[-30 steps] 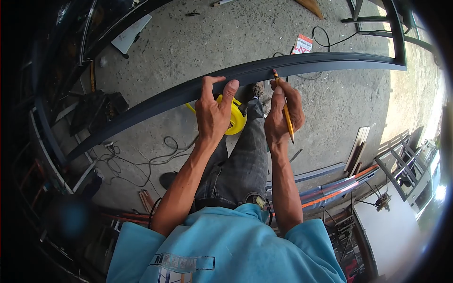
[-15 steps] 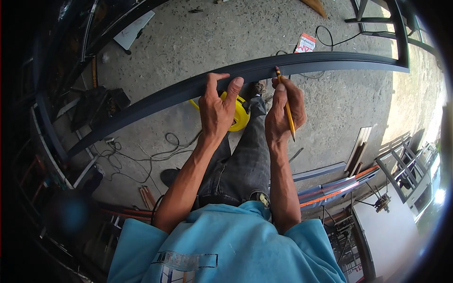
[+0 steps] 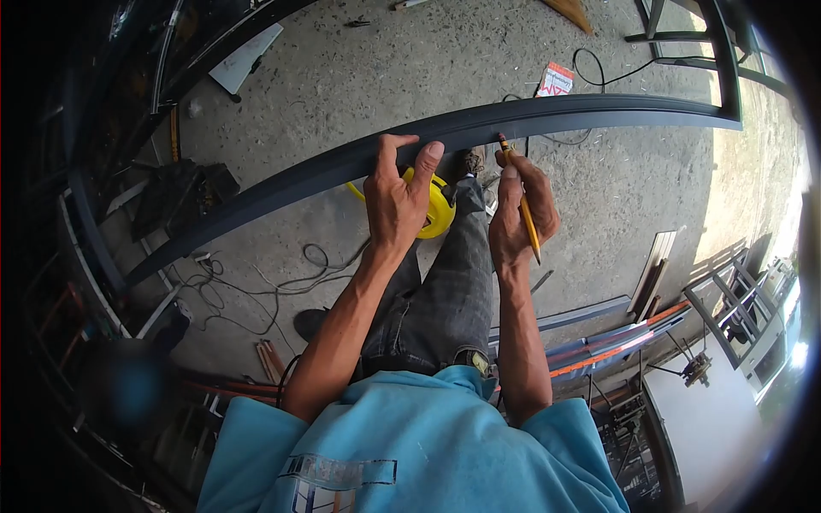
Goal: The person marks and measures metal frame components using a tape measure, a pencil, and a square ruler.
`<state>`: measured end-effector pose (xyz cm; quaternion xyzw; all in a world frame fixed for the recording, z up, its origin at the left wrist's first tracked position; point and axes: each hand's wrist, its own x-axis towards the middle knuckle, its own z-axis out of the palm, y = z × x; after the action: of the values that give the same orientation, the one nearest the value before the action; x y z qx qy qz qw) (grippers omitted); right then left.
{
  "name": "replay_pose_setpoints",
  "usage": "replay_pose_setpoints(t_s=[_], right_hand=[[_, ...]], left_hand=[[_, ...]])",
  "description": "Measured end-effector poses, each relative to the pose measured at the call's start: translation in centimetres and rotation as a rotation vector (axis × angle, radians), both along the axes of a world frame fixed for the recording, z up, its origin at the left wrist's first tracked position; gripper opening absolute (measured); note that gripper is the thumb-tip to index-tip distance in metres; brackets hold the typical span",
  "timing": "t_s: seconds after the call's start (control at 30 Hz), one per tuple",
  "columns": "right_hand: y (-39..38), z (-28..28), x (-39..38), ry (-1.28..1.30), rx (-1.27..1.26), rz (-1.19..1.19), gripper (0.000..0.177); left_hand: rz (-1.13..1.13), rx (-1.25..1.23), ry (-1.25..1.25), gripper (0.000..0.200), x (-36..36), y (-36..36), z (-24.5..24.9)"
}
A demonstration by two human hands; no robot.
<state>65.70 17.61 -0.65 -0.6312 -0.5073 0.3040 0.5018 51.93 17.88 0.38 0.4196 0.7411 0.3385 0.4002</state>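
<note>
Two tools are needing steadiness at the bar (image 3: 599, 112), your left hand (image 3: 397, 205) clasping a tape measure (image 3: 441, 219), right hand (image 3: 510, 231) pinching a pencil (image 3: 529, 222).

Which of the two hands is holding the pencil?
The right hand: its fingers hold the yellow pencil, while the left hand is at the dark bar.

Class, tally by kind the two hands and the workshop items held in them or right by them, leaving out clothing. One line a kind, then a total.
Hands, left hand and right hand: 2
Yellow pencil: 1
Yellow tape measure, partly hidden: 1
Long dark bar: 1
Total: 5
</note>
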Motion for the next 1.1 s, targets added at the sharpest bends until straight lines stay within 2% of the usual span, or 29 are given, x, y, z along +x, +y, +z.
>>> replay_pose_setpoints(t_s=[0.1,0.2,0.3,0.43,0.6,0.63,0.7,0.93,1.0,1.1], right_hand=[[0.8,-0.2,-0.4,-0.060,0.045,0.019,0.014],[0.6,-0.2,-0.4,0.032,0.002,0.011,0.014],[-0.4,-0.3,0.4,0.004,0.005,0.043,0.014],[0.6,0.1,-0.1,-0.044,0.002,0.048,0.014],[-0.6,-0.4,0.4,0.001,-0.014,0.047,0.015],[-0.3,0.0,0.5,-0.052,-0.016,0.057,0.016],[0.7,0.4,0.4,-0.044,-0.037,0.051,0.016],[0.0,-0.4,0.6,-0.003,0.009,0.010,0.014],[0.9,0.1,0.3,0.015,-0.017,-0.009,0.015],[0.9,-0.4,0.9,-0.070,0.019,0.009,0.015]], left_hand=[[-0.012,0.044,0.017,0.057,-0.1,-0.1,-0.5],[-0.005,0.003,-0.021,0.057,-0.2,-0.1,-0.5],[-0.002,0.069,0.002,0.058,-0.1,-0.4,-1.2],[-0.015,-0.004,0.014,0.057,-0.3,-0.1,-0.2],[-0.016,0.064,0.042,0.057,-0.1,-0.3,-1.0],[-0.017,0.062,0.038,0.057,-0.2,-0.2,-0.9],[-0.021,-0.020,-0.019,0.057,-0.4,-0.1,-0.7],[0.005,0.080,0.016,0.054,0.0,-0.2,-1.0],[-0.006,0.034,-0.009,0.054,-0.3,-0.4,-0.8],[-0.025,0.029,0.011,0.056,-0.2,-0.3,-1.0]])
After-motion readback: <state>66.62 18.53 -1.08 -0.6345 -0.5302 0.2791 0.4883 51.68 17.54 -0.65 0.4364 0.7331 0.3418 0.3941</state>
